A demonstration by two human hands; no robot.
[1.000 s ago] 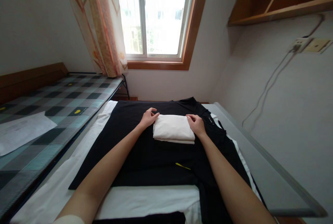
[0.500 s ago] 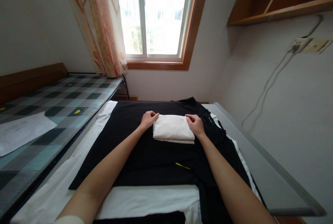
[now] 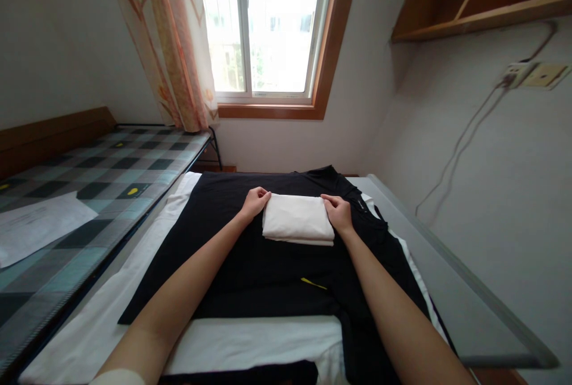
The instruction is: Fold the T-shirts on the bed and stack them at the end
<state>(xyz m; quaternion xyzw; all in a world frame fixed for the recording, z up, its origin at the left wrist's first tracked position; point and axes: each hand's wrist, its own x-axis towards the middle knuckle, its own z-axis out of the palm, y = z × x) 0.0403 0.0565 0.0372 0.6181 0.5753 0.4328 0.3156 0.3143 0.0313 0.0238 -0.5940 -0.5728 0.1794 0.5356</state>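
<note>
A folded white cloth (image 3: 298, 218), a neat rectangle in layers, lies on a black T-shirt (image 3: 232, 242) spread flat. My left hand (image 3: 256, 202) pinches the cloth's far left corner between thumb and fingers. At the far right corner, my right hand (image 3: 337, 212) grips it the same way. The black shirt has a small yellow mark (image 3: 313, 283) near its close edge, and its neck opening points to the right. Beneath it, a white garment (image 3: 263, 337) shows along the near side and the left.
To the left stands a bed with a checked mattress (image 3: 152, 164), and a sheet of paper (image 3: 44, 224) rests on it. A grey panel (image 3: 460, 278) borders the right side. Ahead are a window (image 3: 277, 27) and a curtain (image 3: 174, 45); a wooden shelf (image 3: 482, 24) hangs upper right.
Both hands stay at the far corners of the white cloth. My right hand has shifted very slightly right, and the cloth's far edge looks straighter.
</note>
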